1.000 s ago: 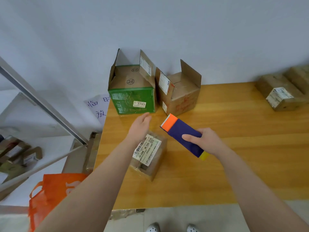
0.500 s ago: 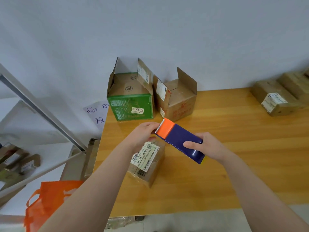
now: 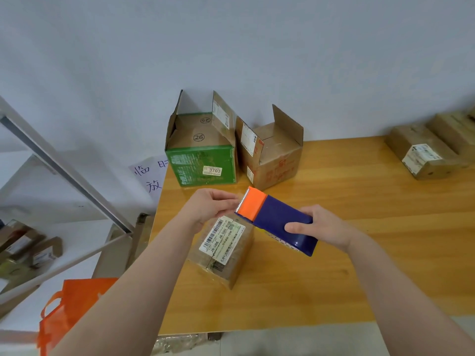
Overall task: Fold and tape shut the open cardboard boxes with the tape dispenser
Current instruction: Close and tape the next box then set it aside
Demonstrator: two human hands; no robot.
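Tape dispenser: blue body with an orange, toothed front end. It is held in the air above the left part of the worktop, tilted, with the orange end pointing far-left.
Right hand: wrapped round the blue rear of the tape dispenser, thumb across the top face, the other fingers hidden beneath.
Left hand: fingers curled, the tips pinched together right at the toothed edge. Whether clear tape lies between them cannot be told.
Labelled parcel: small closed brown box with a white barcode label on top. It sits near the worktop's left edge, under both hands, turned cornerwise.
Green box: at the far left corner against the wall, top flaps standing open, sticker "3703" on its front.
Brown box: just right of the green box, flaps up.
Sealed parcels: two at the far right corner, well apart from the hands.
Paper sign: handwritten, on the wall beyond the left edge, partly hidden.
Metal rack: slanting bars left of the worktop.
Orange bag: on the floor by the near left corner.
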